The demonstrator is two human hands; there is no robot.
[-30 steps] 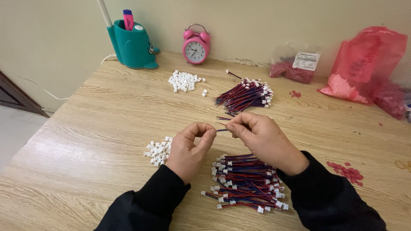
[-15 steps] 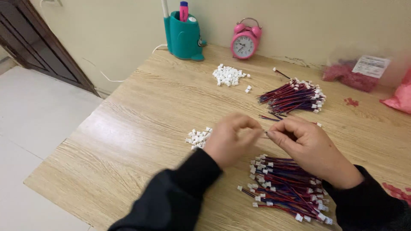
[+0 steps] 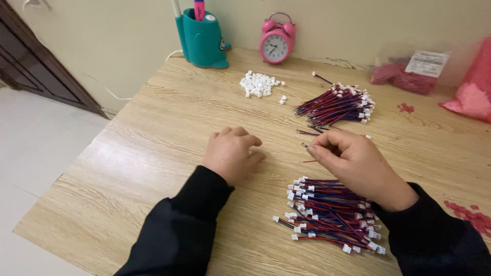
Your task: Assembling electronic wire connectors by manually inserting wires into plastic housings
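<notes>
The left hand rests knuckles-up on the wooden surface, its fingers curled under so that whatever lies beneath them is hidden; I cannot tell whether it grips anything. The right hand sits just beside it, thumb and forefinger pinched narrow on the end of a thin red wire, it seems, though the strand is too fine to be sure. Directly below the right wrist lies one spread bundle of red-and-blue leads with white plugs, touching the black sleeve. Farther up the surface, well apart from both hands, a second bundle of the same leads fans out, with a few loose strands trailing between it and the right hand. To its left is one small heap of white connector housings, two or three pieces strayed beside it. Along the wall stand a teal pen holder with a pink marker and a white stick in it, one pink alarm clock, one clear bag of red bits bearing a white label, and one pink bag at the right edge. Red crumbs lie scattered near the right elbow.
</notes>
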